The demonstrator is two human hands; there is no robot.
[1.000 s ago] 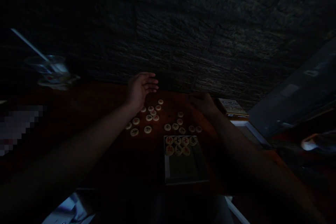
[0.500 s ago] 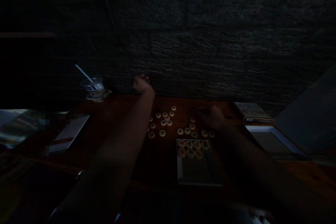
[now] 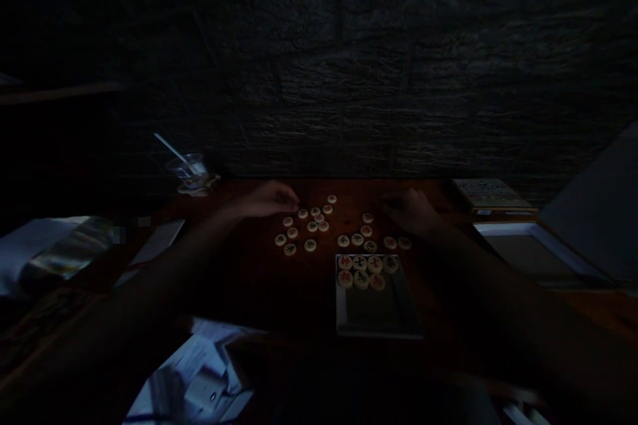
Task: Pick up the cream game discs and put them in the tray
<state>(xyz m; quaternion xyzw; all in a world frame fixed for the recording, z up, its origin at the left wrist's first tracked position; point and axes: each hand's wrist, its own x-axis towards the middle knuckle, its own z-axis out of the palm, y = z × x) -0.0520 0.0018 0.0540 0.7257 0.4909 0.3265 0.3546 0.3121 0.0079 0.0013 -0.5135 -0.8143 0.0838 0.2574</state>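
Observation:
Round xiangqi pieces (image 3: 310,245) with red and black characters lie scattered over the dark wooden table. Several more fill the top rows of a shallow tray (image 3: 341,315) nearer to me. My left hand (image 3: 272,199) is at the left edge of the scattered pieces, its fingers loosely curved downward and nothing visible in them. On the right, my right hand (image 3: 411,211) is low over the table with its fingers curled in, just beyond two red-marked pieces (image 3: 389,243). Shadow hides whatever its fingertips may hold.
A clear plastic cup (image 3: 189,171) with a straw stands by the stone wall at the left. At the right are a flat box (image 3: 491,196) and a pale-rimmed open box part (image 3: 528,239). Papers (image 3: 199,372) and a plastic bag (image 3: 74,249) lie on the left.
My left hand has come down from its raised place near the wall to the scattered pieces, uncovering those on the left. My right hand stays nearly where it was. The view has shifted slightly.

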